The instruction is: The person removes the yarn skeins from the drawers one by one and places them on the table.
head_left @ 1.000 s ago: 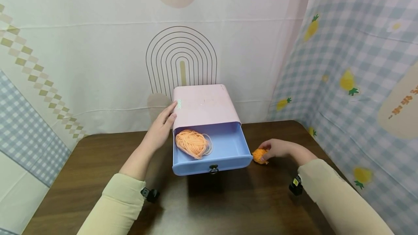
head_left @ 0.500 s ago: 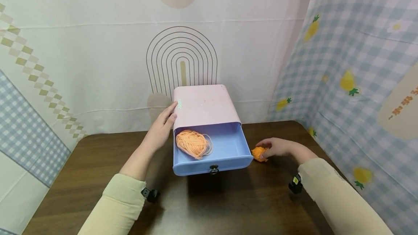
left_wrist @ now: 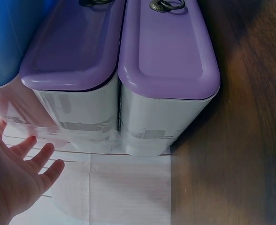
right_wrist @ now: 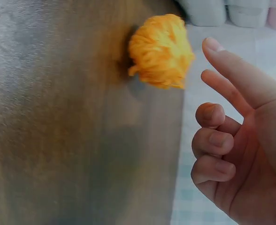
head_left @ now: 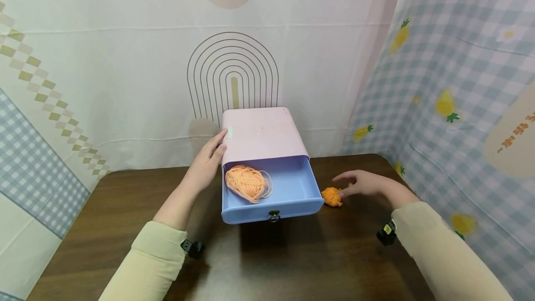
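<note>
My left hand point(head_left: 203, 165) rests against the left side of a pink drawer cabinet point(head_left: 261, 134), its fingers extended. The blue drawer point(head_left: 292, 181) is pulled out, and a skein of peach yarn point(head_left: 245, 183) lies in its left part. On the table to the right of the drawer sits a small ball of orange yarn point(head_left: 332, 196). My right hand point(head_left: 364, 184) hovers just right of that ball, thumb and index finger spread. In the right wrist view, a gap shows between the fingers and the orange yarn point(right_wrist: 160, 51).
Two purple drawer fronts point(left_wrist: 168, 51) with ring pulls stand closed beside the blue one in the left wrist view. Beneath everything is a dark wooden table point(head_left: 292, 264). A patterned white cloth point(head_left: 125, 82) hangs behind, and a checked one point(head_left: 443, 59) hangs at right.
My right hand has let go of the orange yarn ball and drawn back to the right, with its fingers spreading. The left hand and the drawer stay where they were.
</note>
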`<act>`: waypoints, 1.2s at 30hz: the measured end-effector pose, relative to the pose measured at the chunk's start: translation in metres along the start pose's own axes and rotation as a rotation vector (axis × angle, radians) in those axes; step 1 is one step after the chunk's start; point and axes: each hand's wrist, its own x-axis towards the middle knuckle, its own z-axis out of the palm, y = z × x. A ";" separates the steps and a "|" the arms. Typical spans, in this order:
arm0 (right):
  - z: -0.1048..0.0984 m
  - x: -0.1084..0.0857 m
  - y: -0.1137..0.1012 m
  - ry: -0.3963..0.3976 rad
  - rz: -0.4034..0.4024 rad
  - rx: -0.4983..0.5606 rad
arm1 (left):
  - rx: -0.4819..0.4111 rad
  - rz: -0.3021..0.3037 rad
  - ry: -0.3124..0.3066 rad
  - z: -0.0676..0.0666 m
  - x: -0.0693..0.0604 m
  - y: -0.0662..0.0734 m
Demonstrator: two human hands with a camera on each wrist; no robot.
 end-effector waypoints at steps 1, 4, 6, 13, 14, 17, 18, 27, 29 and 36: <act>-0.003 -0.002 -0.001 0.000 -0.016 -0.003 | 0.001 0.000 0.001 0.000 0.000 0.000; -0.013 -0.010 -0.007 0.013 -0.059 -0.010 | 0.006 -0.001 0.004 0.000 0.000 0.000; -0.019 -0.015 -0.013 0.022 -0.073 -0.008 | 0.012 -0.004 0.006 0.000 0.000 0.000; -0.041 -0.029 -0.049 0.055 -0.131 -0.006 | 0.007 0.002 0.007 0.000 0.000 0.001; -0.043 -0.031 -0.055 0.063 -0.142 -0.013 | 0.004 0.002 0.006 0.000 0.000 0.002; -0.052 -0.037 -0.073 0.090 -0.169 -0.020 | -0.001 0.000 0.004 0.000 0.000 0.002; -0.055 -0.038 -0.079 0.100 -0.180 -0.025 | -0.003 0.000 0.004 0.000 0.000 0.002; -0.067 -0.052 -0.135 0.131 -0.292 -0.059 | 0.000 -0.004 0.001 0.001 0.000 0.002; -0.066 -0.052 -0.147 0.120 -0.310 -0.074 | 0.002 -0.005 0.000 0.001 0.001 0.003; -0.047 -0.041 -0.189 0.079 -0.375 -0.135 | -0.006 -0.026 -0.007 0.000 -0.001 0.003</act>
